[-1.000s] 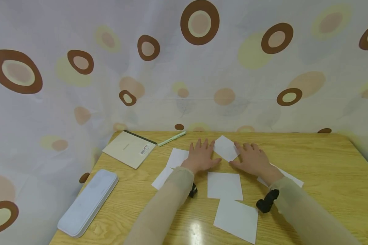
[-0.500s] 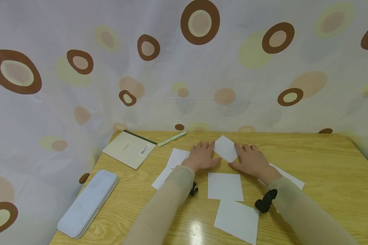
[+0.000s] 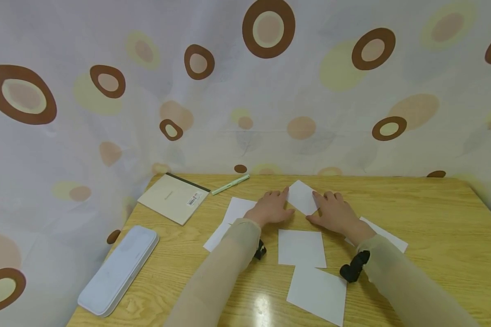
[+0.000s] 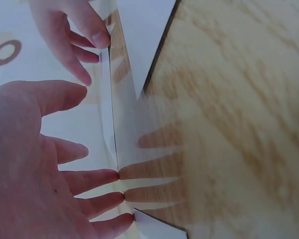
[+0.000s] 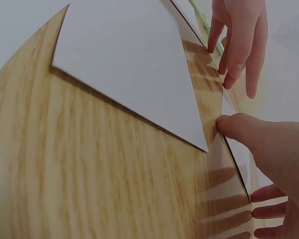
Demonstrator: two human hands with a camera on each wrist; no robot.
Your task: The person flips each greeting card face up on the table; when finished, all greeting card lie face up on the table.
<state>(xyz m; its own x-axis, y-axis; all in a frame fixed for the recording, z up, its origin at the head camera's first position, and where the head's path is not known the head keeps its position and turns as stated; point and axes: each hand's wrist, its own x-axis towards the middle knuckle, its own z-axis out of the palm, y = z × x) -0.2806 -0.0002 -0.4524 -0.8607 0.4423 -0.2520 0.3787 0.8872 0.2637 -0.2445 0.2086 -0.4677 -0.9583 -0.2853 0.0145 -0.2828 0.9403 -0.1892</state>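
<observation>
A white paper sheet point(image 3: 299, 196) lies cornerwise on the wooden table between both hands. At its left corner is my left hand point(image 3: 271, 209), palm down, index fingertip right at the edge and the other fingers slightly bent, tips on the tabletop. My right hand point(image 3: 334, 213) rests on the opposite side: the index finger reaches the right corner, and the thumb point(image 5: 234, 127) sits at the near edge. Closer to me lie a second sheet point(image 3: 302, 248) and, just touching or overlapping it, a third sheet point(image 3: 318, 295).
Left of my left forearm, two more white sheets point(image 3: 238, 209) show partly. Another sheet point(image 3: 386, 234) sticks out beneath my right wrist. A cream notepad point(image 3: 173, 197), a pale green pen point(image 3: 230, 185) and a light blue case point(image 3: 118, 270) stand at left. A patterned curtain point(image 3: 212, 100) hangs behind the table.
My left hand's fingers have bent and drawn back slightly, its index fingertip staying at the sheet's left corner. The right hand and the sheets look nearly unmoved.
</observation>
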